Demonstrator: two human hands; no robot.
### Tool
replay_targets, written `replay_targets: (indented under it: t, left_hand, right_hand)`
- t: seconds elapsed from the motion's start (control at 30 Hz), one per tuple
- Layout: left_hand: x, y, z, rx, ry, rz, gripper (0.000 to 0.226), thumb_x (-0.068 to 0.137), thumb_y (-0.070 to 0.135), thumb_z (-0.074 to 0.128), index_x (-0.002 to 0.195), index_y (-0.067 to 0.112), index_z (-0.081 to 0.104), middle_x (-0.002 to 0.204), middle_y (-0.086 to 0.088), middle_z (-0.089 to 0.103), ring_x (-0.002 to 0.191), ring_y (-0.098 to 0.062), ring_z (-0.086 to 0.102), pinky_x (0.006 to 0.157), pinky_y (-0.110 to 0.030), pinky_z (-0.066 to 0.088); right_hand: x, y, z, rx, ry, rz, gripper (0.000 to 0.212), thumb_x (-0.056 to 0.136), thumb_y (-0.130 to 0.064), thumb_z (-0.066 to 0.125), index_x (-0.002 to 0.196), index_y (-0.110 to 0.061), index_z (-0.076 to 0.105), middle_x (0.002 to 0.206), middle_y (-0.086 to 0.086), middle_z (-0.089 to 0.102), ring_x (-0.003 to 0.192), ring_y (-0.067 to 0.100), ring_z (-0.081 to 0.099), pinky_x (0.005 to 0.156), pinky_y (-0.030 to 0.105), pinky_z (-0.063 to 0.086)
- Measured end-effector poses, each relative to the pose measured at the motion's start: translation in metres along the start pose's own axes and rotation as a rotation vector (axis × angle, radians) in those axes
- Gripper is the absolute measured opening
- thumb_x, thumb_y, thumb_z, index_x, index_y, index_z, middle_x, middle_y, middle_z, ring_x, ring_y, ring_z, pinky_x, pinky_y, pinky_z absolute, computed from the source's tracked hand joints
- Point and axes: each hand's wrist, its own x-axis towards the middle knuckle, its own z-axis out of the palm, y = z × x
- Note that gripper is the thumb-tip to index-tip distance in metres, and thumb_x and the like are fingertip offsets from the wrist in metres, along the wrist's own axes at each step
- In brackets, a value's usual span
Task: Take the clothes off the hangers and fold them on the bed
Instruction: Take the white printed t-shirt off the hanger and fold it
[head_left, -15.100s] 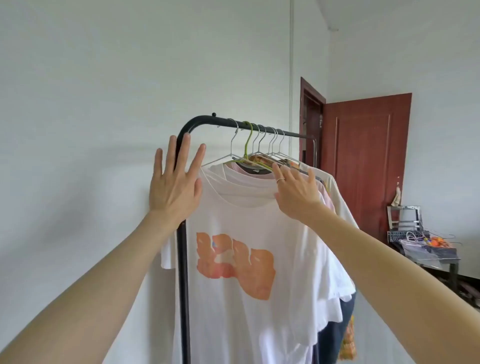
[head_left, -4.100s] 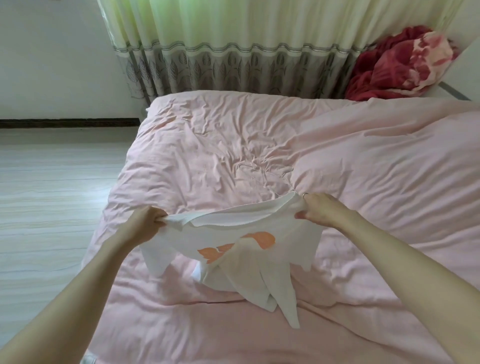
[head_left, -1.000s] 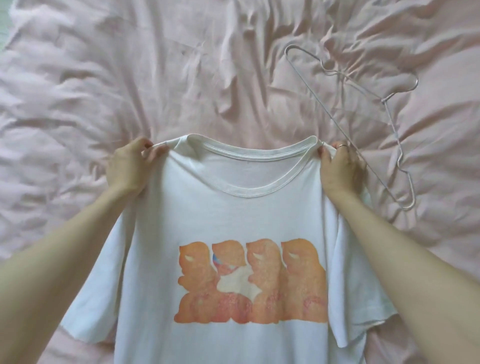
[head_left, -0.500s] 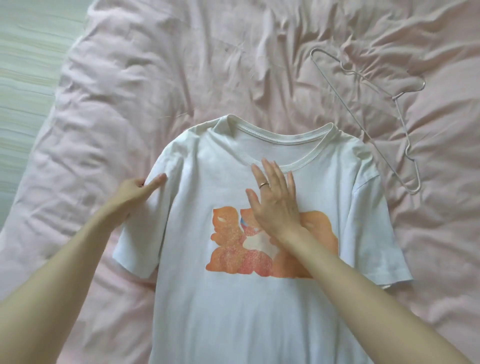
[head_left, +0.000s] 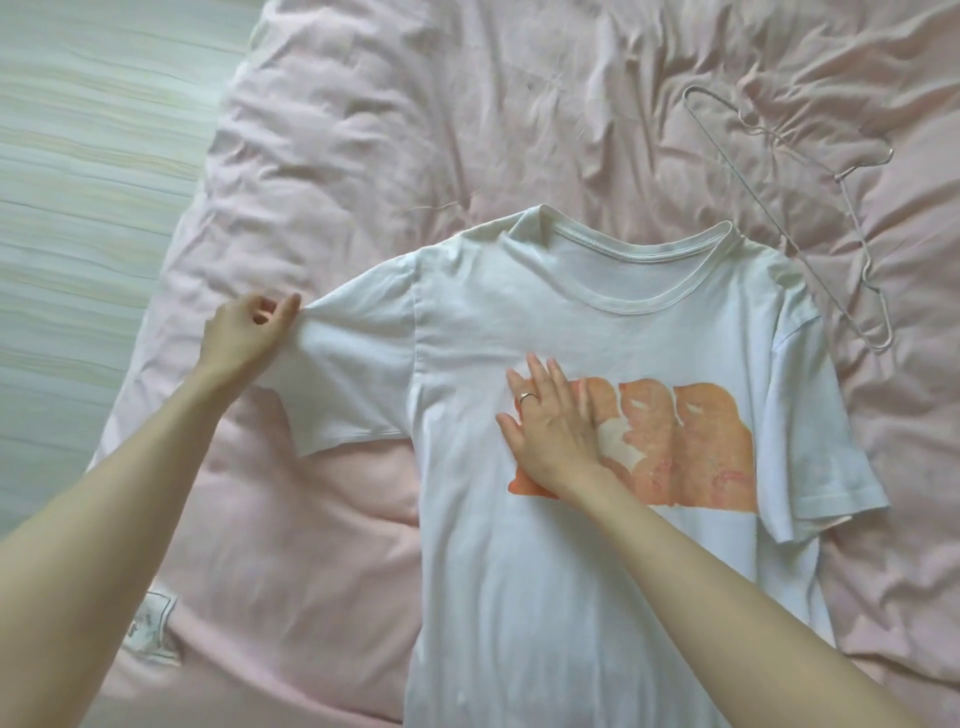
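A white T-shirt (head_left: 519, 545) with an orange print lies face up on the pink bed (head_left: 363, 130), collar away from me. My left hand (head_left: 244, 332) pinches the edge of the shirt's left sleeve and holds it stretched out to the left. My right hand (head_left: 556, 426), with a ring, presses flat on the chest, covering the left end of the print. A bare wire hanger (head_left: 810, 218) lies on the bed just past the shirt's right shoulder.
The bed's left edge runs down the picture, with pale wood-look floor (head_left: 78, 182) beyond it. A small fabric label (head_left: 150, 629) shows on the cover near the lower left. The cover around the shirt is creased.
My left hand has taken hold of the left sleeve and pulled it out to the left. My right hand has slid a little down the chest. The view has shifted left.
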Motion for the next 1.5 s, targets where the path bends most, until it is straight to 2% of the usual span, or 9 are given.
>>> replay_targets:
  t: [0.17, 0.37, 0.43, 0.5, 0.7, 0.97, 1.13, 1.33, 1.5]
  left_hand:
    - [-0.002, -0.029, -0.010, -0.371, -0.174, -0.509, 0.049, 0.091, 0.053, 0.047, 0.084, 0.006, 0.055, 0.082, -0.016, 0.057, 0.046, -0.026, 0.063, 0.040, -0.033, 0.054]
    - [0.009, -0.024, -0.023, -0.421, -0.624, -0.436, 0.031, 0.080, 0.046, 0.066, 0.089, 0.017, 0.066, 0.082, -0.005, 0.064, 0.077, -0.020, 0.062, 0.070, -0.028, 0.056]
    - [0.008, -0.021, -0.018, -0.486, -0.609, -0.433, 0.003, 0.081, 0.016, 0.063, 0.082, 0.014, 0.065, 0.081, -0.004, 0.061, 0.079, -0.016, 0.059, 0.070, -0.025, 0.055]
    - [0.008, -0.025, -0.012, -0.587, -0.498, -0.413, 0.015, 0.086, 0.005, 0.058, 0.075, 0.009, 0.066, 0.077, -0.008, 0.058, 0.077, -0.020, 0.057, 0.068, -0.029, 0.057]
    - [0.007, -0.039, -0.011, -0.984, 0.244, -0.319, 0.017, 0.102, 0.028, 0.037, 0.086, 0.024, 0.039, 0.087, 0.002, 0.055, 0.070, -0.010, 0.058, 0.056, -0.023, 0.052]
    - [0.013, -0.041, -0.005, -0.870, -0.153, -0.478, 0.040, 0.085, 0.046, 0.064, 0.102, 0.009, 0.059, 0.087, -0.004, 0.064, 0.077, -0.017, 0.065, 0.068, -0.029, 0.054]
    - [0.007, -0.039, 0.008, -0.782, 0.095, -0.280, 0.043, 0.084, 0.039, 0.065, 0.109, 0.006, 0.054, 0.093, -0.002, 0.059, 0.091, -0.020, 0.060, 0.083, -0.038, 0.051]
    - [-0.012, -0.041, 0.012, -0.723, -0.135, -0.316, 0.052, 0.086, 0.052, 0.059, 0.104, 0.004, 0.057, 0.078, -0.002, 0.057, 0.071, -0.015, 0.060, 0.048, -0.017, 0.051]
    - [-0.030, -0.040, 0.021, -0.492, -0.317, -0.224, 0.036, 0.083, 0.038, 0.069, 0.101, 0.007, 0.066, 0.088, 0.000, 0.068, 0.073, -0.009, 0.062, 0.055, -0.014, 0.048]
  right_hand:
    - [0.003, -0.025, 0.001, -0.007, 0.022, 0.015, 0.057, 0.099, -0.042, 0.035, 0.150, -0.023, 0.019, 0.159, 0.001, 0.001, 0.146, 0.019, -0.003, 0.115, 0.045, 0.000]
    - [0.016, -0.061, 0.005, 0.059, -0.006, -0.023, 0.057, 0.099, -0.043, 0.034, 0.150, -0.024, 0.018, 0.159, 0.000, 0.002, 0.146, 0.017, -0.005, 0.116, 0.047, -0.004]
    - [0.018, -0.068, 0.005, 0.068, -0.010, -0.048, 0.057, 0.099, -0.044, 0.033, 0.150, -0.026, 0.017, 0.159, -0.001, 0.003, 0.146, 0.016, -0.005, 0.117, 0.047, -0.005]
    - [0.021, -0.073, 0.005, 0.069, -0.024, -0.061, 0.057, 0.099, -0.044, 0.033, 0.150, -0.027, 0.016, 0.159, -0.002, 0.002, 0.146, 0.016, -0.006, 0.117, 0.047, -0.005]
    - [0.025, -0.077, 0.006, 0.059, -0.056, -0.046, 0.058, 0.099, -0.044, 0.033, 0.151, -0.028, 0.013, 0.160, -0.003, -0.001, 0.146, 0.016, -0.007, 0.117, 0.048, -0.003]
    - [0.025, -0.079, 0.013, 0.034, -0.032, -0.083, 0.060, 0.098, -0.046, 0.034, 0.151, -0.030, 0.010, 0.159, -0.003, -0.005, 0.146, 0.016, -0.009, 0.116, 0.049, -0.005]
    - [0.019, -0.084, 0.017, 0.000, -0.020, -0.177, 0.061, 0.098, -0.044, 0.038, 0.151, -0.030, 0.012, 0.159, -0.003, -0.008, 0.146, 0.016, -0.011, 0.115, 0.049, -0.008]
    - [0.007, -0.087, 0.024, -0.013, -0.021, -0.245, 0.059, 0.099, -0.043, 0.035, 0.151, -0.025, 0.013, 0.159, -0.001, -0.004, 0.146, 0.017, -0.008, 0.115, 0.048, -0.005]
    - [-0.002, -0.084, 0.029, 0.016, -0.007, -0.219, 0.057, 0.100, -0.040, 0.033, 0.151, -0.025, 0.012, 0.159, -0.004, 0.002, 0.147, 0.017, -0.004, 0.116, 0.048, -0.003]
